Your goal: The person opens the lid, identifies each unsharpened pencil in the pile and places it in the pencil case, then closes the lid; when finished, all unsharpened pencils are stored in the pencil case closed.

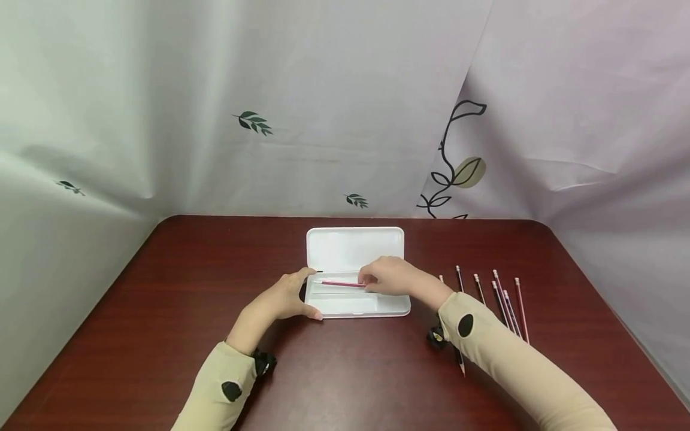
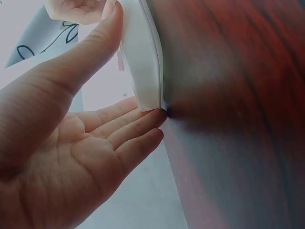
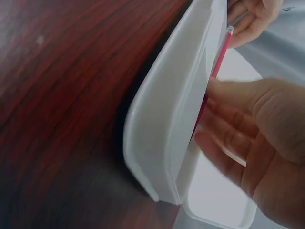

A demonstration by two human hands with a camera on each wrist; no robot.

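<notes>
A white pencil case lies on the table with its lid raised at the back. My left hand holds the case's left end, thumb at the front corner and fingers towards the hinge side. In the left wrist view, the fingertips of my left hand touch the end of the white case. My right hand pinches a pink pencil low over the back compartment. The right wrist view shows the pink pencil between thumb and fingers of my right hand, its white-tipped end pointing left.
Several loose pencils lie on the dark red table to the right, some partly under my right sleeve. A pencil tip shows beside that sleeve. Pale patterned cloth hangs behind and at both sides of the table.
</notes>
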